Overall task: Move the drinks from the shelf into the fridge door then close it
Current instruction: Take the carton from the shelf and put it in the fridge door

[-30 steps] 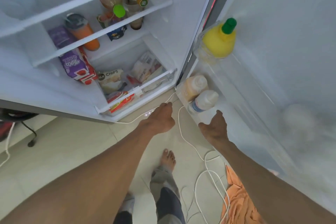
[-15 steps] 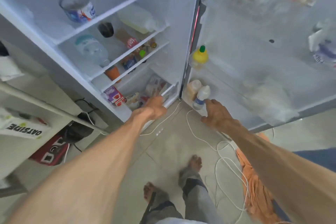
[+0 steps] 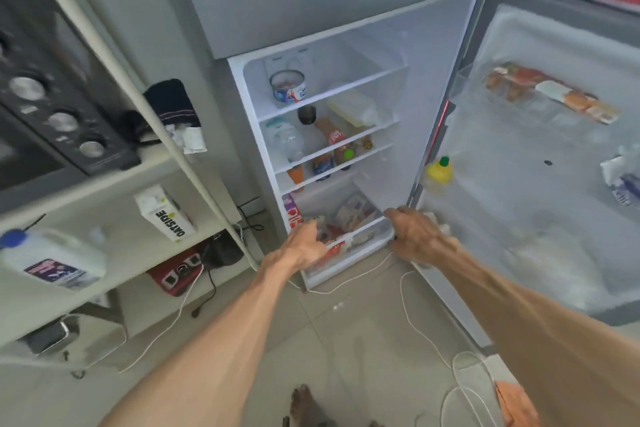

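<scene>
Both hands low at the open fridge, drinks still on the shelf.

The left hand point(image 3: 304, 246) curls loosely at the crisper drawer point(image 3: 360, 239) front and the right hand point(image 3: 415, 232) spreads at the drawer's right corner; neither visibly holds anything. Bottles point(image 3: 332, 146) crowd the third shelf point(image 3: 346, 163), a yellow bottle point(image 3: 439, 173) sits in the fridge door point(image 3: 540, 204). Risk: reaching into that tight cluster could topple neighbours; the floor cable point(image 3: 426, 329) could snag a foot.
</scene>
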